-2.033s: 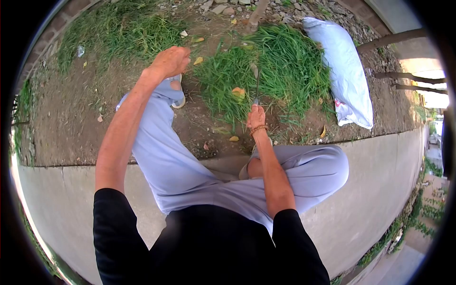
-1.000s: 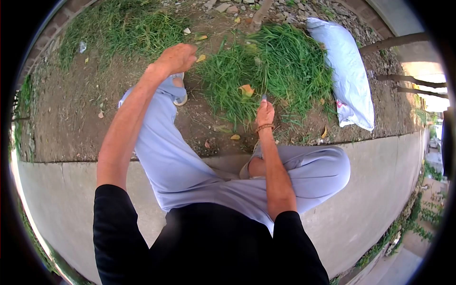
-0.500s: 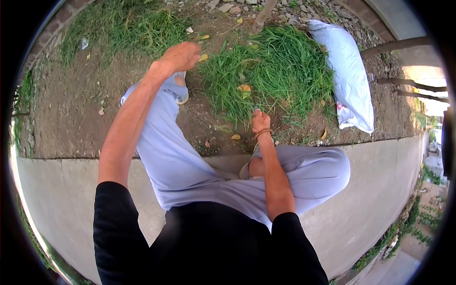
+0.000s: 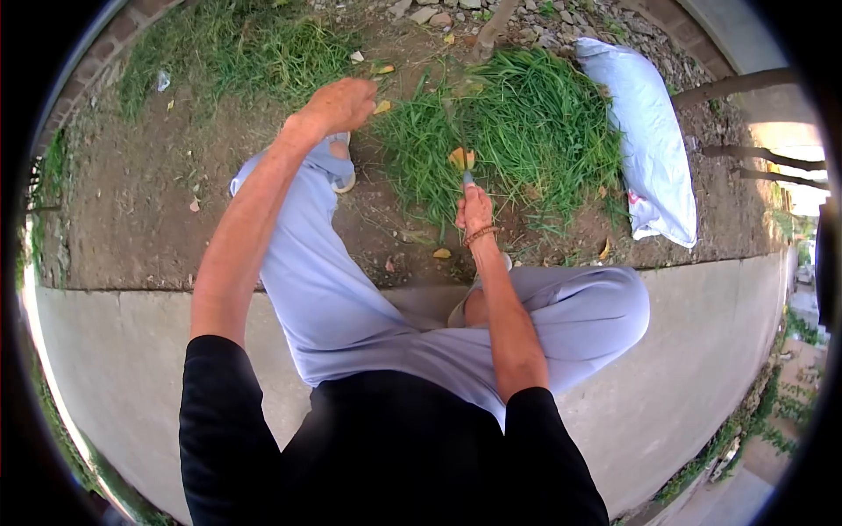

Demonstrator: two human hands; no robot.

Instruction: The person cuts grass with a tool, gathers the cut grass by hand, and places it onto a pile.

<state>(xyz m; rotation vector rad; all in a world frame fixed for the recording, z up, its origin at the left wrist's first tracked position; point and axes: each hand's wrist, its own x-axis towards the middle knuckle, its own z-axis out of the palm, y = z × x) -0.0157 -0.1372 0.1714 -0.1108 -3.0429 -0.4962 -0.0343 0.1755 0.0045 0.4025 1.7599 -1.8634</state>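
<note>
My right hand (image 4: pixel 475 210), with a beaded bracelet at the wrist, is closed around the grey handle of a knife-like tool (image 4: pixel 467 178). Its thin blade points away from me over the grass and is hard to make out. Under and beyond it lies a heap of long green grass (image 4: pixel 548 131), with a yellow leaf (image 4: pixel 460 159) by the handle. My left hand (image 4: pixel 340 107) hovers beyond my left knee, left of the heap, its fingers curled together. Whatever it may hold is hidden. A small yellow leaf (image 4: pixel 381 107) lies close to its fingertips.
A stuffed white sack (image 4: pixel 645 140) lies right of the grass heap. More grass (image 4: pixel 263 57) grows at the upper left. Thin tree trunks (image 4: pixel 745 88) rise at the right and top, near stones (image 4: pixel 425 15). I squat on a concrete strip (image 4: pixel 132 368) bordering bare soil (image 4: pixel 123 202).
My right hand has moved slightly forward and left and turned, so more of the tool's handle shows. My left hand stays curled in nearly the same place. The whole view has shifted a little.
</note>
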